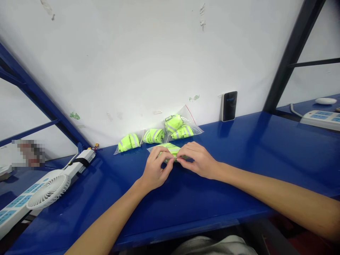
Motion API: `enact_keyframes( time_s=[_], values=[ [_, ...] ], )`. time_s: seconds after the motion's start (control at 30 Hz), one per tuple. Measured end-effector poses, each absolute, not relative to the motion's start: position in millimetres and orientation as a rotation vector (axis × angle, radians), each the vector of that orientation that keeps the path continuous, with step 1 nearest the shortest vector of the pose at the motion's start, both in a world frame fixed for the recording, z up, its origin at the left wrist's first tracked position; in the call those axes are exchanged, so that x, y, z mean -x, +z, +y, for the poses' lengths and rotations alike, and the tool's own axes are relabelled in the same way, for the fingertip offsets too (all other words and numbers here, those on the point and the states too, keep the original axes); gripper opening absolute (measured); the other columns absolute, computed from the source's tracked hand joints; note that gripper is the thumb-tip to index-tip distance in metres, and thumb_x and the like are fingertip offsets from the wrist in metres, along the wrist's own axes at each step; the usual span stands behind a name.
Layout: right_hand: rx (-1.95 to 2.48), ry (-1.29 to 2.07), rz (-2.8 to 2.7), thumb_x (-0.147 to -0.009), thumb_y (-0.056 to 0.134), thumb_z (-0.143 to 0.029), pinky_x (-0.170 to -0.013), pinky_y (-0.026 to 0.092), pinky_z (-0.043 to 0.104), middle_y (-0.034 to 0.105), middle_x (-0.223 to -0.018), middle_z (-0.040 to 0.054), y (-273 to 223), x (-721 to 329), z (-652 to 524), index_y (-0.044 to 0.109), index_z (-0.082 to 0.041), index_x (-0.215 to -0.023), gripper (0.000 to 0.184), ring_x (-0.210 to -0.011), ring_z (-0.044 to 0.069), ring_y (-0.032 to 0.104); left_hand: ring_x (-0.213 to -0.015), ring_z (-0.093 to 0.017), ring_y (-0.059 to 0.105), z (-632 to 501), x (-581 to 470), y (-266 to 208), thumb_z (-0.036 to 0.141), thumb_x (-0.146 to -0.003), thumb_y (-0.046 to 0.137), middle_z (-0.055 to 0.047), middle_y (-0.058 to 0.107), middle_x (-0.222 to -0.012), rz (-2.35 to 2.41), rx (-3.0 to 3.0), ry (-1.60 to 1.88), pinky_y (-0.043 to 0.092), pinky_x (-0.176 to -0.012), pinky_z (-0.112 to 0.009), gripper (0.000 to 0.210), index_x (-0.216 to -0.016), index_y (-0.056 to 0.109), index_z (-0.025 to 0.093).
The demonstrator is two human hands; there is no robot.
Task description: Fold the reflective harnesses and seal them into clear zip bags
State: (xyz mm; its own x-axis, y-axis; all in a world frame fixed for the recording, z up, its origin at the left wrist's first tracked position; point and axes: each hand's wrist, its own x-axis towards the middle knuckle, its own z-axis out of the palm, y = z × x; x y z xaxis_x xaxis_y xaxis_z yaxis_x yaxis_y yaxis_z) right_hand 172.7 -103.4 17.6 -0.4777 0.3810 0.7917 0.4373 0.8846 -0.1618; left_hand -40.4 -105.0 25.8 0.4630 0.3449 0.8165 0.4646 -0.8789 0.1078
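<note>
Both hands meet at the near edge of a clear plastic bag [172,148] with a folded neon-yellow, grey-striped fabric item inside. My left hand [156,166] pinches that edge between thumb and fingers. Close beside it, my right hand [198,159] pinches the same edge, its thumb below and fingers above. The hands cover part of the bag. Behind it, near the wall, lie more clear bags with similar neon-yellow rolls: one at the left [129,142], one in the middle [153,136], and a larger bag with a red-lined edge [183,127].
The blue table [239,159] runs back to a white wall. A black-fronted device [229,106] leans there at the right. To the left are a small white fan [49,189], a power strip [16,209] and a white block with a black strap [82,161]. Metal posts flank the table.
</note>
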Motion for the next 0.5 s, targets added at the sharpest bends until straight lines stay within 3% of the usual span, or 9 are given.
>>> enact_keyframes(
  time_s=[0.17, 0.3, 0.4, 0.5],
  values=[
    [0.630, -0.036, -2.012, -0.092, 0.062, -0.019, -0.079, 0.049, 0.035, 0.074, -0.096, 0.0053, 22, -177, -100, 0.066, -0.020, -0.104, 0.013, -0.086, 0.020, 0.066, -0.090, -0.018, 0.060, -103, 43, 29, 0.022, -0.090, 0.061, -0.005, 0.063, -0.094, -0.989, 2.498, -1.731, 0.048, -0.083, -0.032, 0.005, -0.089, 0.064, 0.019],
    [0.720, 0.111, -1.898, -0.091, 0.065, -0.023, -0.088, 0.052, 0.040, 0.074, -0.106, 0.0077, 27, -181, -96, 0.068, -0.020, -0.109, 0.019, -0.098, 0.023, 0.067, -0.095, -0.019, 0.065, -94, 45, 32, 0.036, -0.091, 0.063, -0.006, 0.070, -0.098, -1.321, 2.443, -2.392, 0.050, -0.086, -0.030, 0.019, -0.095, 0.070, 0.018],
    [0.750, 0.418, -1.727, -0.092, 0.064, -0.030, -0.080, 0.055, 0.035, 0.075, -0.098, 0.0059, 36, -184, -100, 0.072, -0.021, -0.100, 0.015, -0.090, 0.020, 0.069, -0.087, -0.016, 0.066, -86, 47, 35, 0.041, -0.084, 0.071, -0.003, 0.071, -0.091, -1.353, 2.254, -2.823, 0.052, -0.080, -0.026, 0.023, -0.092, 0.073, 0.019],
    [0.662, 0.718, -1.633, -0.088, 0.070, -0.036, -0.073, 0.056, 0.032, 0.075, -0.096, 0.0055, 49, -185, -111, 0.072, -0.021, -0.103, 0.022, -0.083, 0.018, 0.068, -0.079, -0.013, 0.065, -87, 49, 41, 0.040, -0.080, 0.075, -0.001, 0.071, -0.086, -1.365, 2.171, -2.834, 0.052, -0.075, -0.023, 0.023, -0.088, 0.072, 0.019]
  ],
)
